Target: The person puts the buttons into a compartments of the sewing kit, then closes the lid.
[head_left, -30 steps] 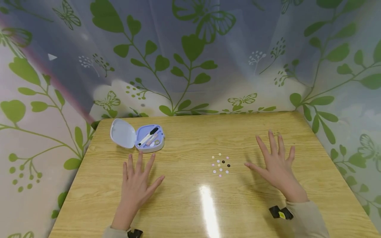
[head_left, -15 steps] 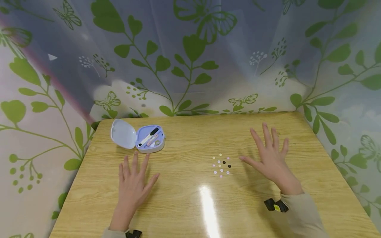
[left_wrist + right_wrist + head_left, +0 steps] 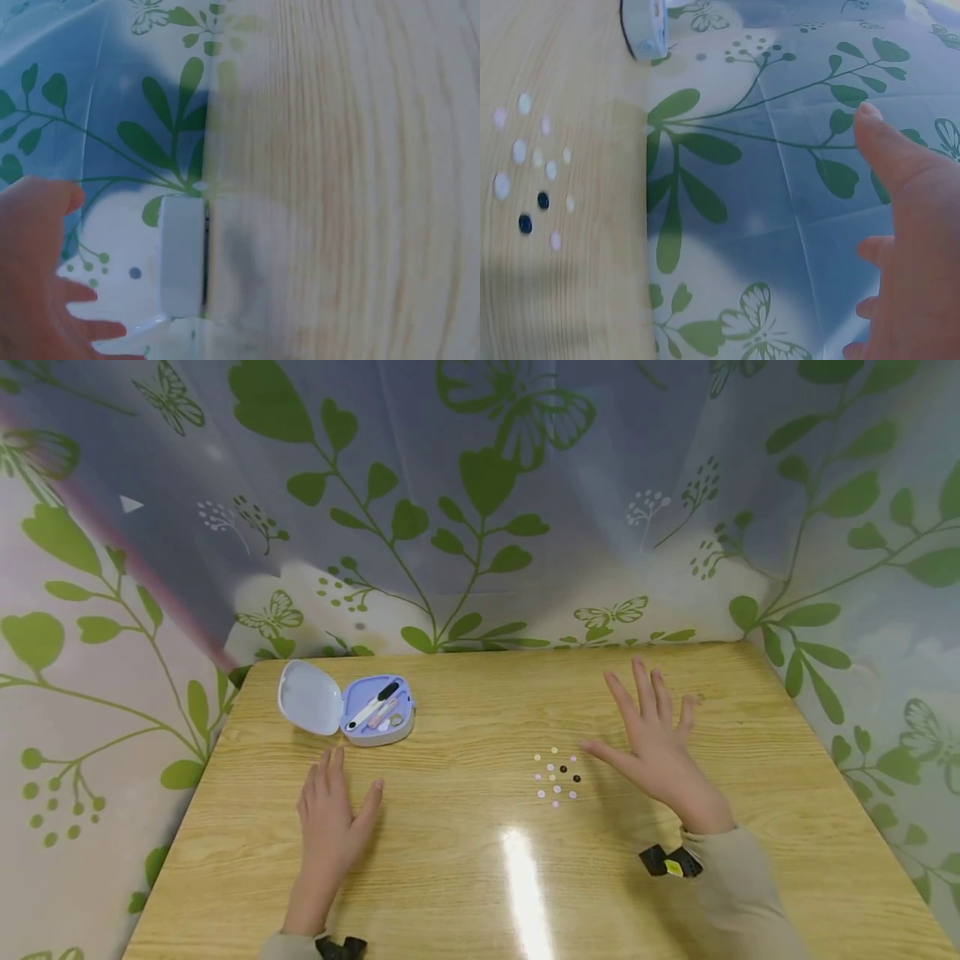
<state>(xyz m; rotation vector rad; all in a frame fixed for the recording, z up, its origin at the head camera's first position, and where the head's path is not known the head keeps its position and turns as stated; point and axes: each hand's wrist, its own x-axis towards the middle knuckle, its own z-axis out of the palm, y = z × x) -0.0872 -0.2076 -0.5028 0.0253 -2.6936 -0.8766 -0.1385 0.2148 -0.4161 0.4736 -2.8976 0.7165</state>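
Small round buttons [image 3: 557, 790] in white, pink, cream and black lie in a loose cluster right of the table's middle. My right hand [image 3: 660, 756] hovers just right of them, fingers spread, holding nothing. In the right wrist view the buttons [image 3: 519, 152] lie to the left of that hand [image 3: 922, 225]. At the back left sits a lilac sewing box [image 3: 382, 735] with its lid [image 3: 310, 697] folded back. Inside are a white tool with a black end [image 3: 372, 704], a pink item and a ring-like piece. My left hand [image 3: 330, 827] is in front of the box, fingers extended, touching nothing visible.
The wooden table [image 3: 450, 877] carries a bright light streak near its front. A leaf-and-butterfly patterned cloth [image 3: 480, 552] hangs behind the table and along both sides. Each wrist wears a black device, such as the right one [image 3: 671, 862].
My right hand has moved left and farther back, nearer the buttons. My left hand has shifted slightly left, its fingers drawn closer together. The buttons and box stay where they were.
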